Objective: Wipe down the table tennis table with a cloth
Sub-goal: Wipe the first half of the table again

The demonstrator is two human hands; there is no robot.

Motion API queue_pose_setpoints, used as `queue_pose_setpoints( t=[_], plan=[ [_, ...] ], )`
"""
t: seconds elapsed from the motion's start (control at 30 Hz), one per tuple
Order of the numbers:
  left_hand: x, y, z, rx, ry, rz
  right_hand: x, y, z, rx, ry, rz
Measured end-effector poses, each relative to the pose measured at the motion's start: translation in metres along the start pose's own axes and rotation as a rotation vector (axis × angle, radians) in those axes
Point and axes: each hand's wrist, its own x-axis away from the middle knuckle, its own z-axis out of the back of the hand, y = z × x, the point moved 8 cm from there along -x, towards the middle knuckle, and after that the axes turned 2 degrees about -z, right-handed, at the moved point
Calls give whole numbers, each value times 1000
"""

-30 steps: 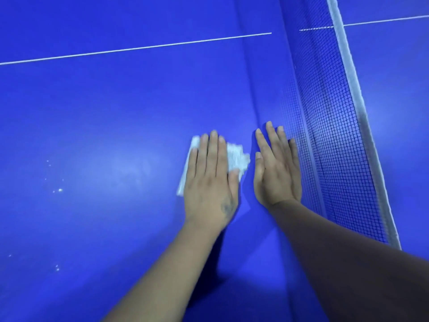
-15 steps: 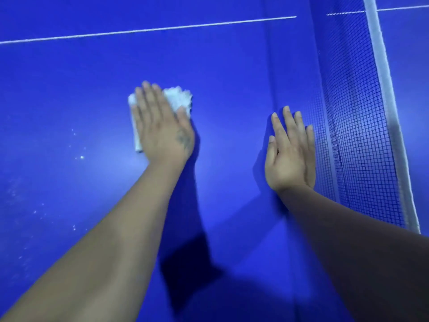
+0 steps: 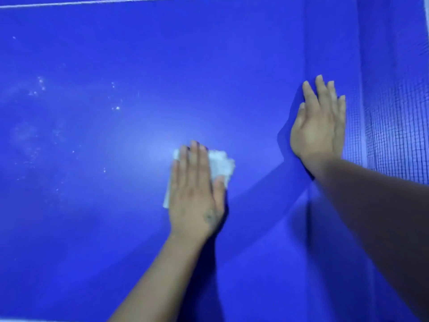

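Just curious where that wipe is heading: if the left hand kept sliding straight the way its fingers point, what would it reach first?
Bare blue table only; the left hand, flat on the cloth, points toward the white line at the far edge, probably met first.

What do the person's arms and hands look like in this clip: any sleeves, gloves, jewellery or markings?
Both forearms are bare as far as the frame shows: no sleeves, gloves, watch or bracelets. The left hand carries a small dark mark, possibly a tattoo, on its back near the thumb base. The right hand shows no markings, and no rings are visible on either hand. Fingernails look short and unpainted.
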Motion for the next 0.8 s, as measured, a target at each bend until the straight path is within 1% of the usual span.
queue_pose_setpoints(
  t=[0.07,0.13,0.2,0.27,0.33,0.4,0.43,0.47,0.53,0.6,0.67,0.73,0.8],
  plan=[
    [-30,-43,8,-89,47,103,1,1,1,-17,18,7],
    [-77,-70,9,-107,65,224,3,2,1,-55,40,8],
    [-121,-68,5,-88,79,287,4,2,2,-96,51,23],
    [-139,-36,-3,-56,71,224,8,-3,4,-114,55,75],
    [-123,13,-11,-61,90,74,22,-7,8,-131,71,147],
    [-82,62,-20,-53,97,-79,47,-8,17,-144,103,183],
    [-55,81,-24,-30,73,-145,68,-7,22,-147,112,178],
    [-28,94,-28,-7,40,-191,90,-5,24,-154,99,160],
    [31,104,-30,32,-27,-236,135,2,22,-122,14,135],
    [81,91,-26,25,-74,-224,171,9,15,1,-81,141],
    [112,59,-19,16,-80,-141,192,16,12,65,-113,138],
    [111,21,-9,-11,-53,-26,193,20,13,41,-113,122],
    [88,-15,-2,-61,-24,100,190,19,14,15,-106,114]
  ],
)
